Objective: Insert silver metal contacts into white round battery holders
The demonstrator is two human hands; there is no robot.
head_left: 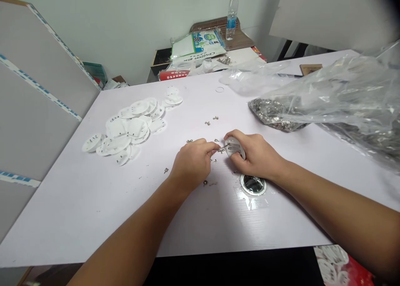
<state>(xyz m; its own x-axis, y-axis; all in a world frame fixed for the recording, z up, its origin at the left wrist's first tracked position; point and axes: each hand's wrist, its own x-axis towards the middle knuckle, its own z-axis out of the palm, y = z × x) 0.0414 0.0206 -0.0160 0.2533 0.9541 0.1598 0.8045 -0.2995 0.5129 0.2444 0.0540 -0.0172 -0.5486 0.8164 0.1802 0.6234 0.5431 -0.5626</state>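
Observation:
My left hand (pixel 194 161) is closed in a pinch on a thin metal piece (pixel 223 147), whose far end reaches a white round plastic part (pixel 231 147). Whether that piece is a tool or a small fitting, I cannot tell. Fingers and thumb of my right hand (pixel 258 152) are wrapped round the white part, tilted with its recessed side toward my left hand. Small metal fittings (pixel 207 123) lie scattered about both hands. Just below my right hand, a round black-centred piece with a white rim (pixel 253 185) sits on the table with clear tape around it.
White round plastic parts (pixel 137 125) are heaped at the left of the table (pixel 125 223). Clear bags (pixel 281 111) full of metal fittings stand at the right. Behind are a water bottle (pixel 231 15) and printed packaging (pixel 200 44). A grey panel (pixel 40 69) borders the left side.

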